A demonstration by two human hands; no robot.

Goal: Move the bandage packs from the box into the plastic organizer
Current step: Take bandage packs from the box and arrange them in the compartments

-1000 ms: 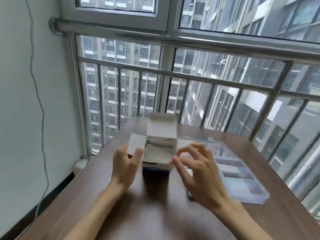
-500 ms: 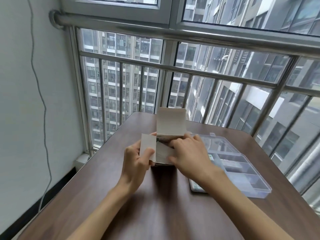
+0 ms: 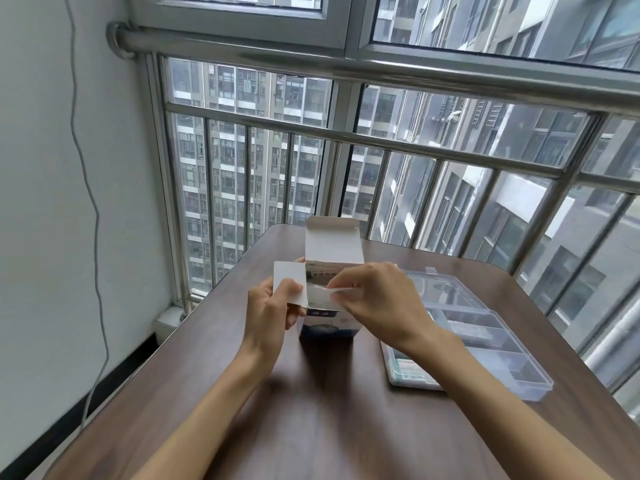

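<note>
The right hand hides part of the box mouth and the organizer

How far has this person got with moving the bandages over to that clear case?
Early, it seems. Done: the box stands open on the table, top flap up. In hand: the left hand holds a side flap while the right hand pinches a white pack at the box mouth. Left: carrying packs to the plastic organizer, whose lid looks shut; its contents are unclear.
</note>
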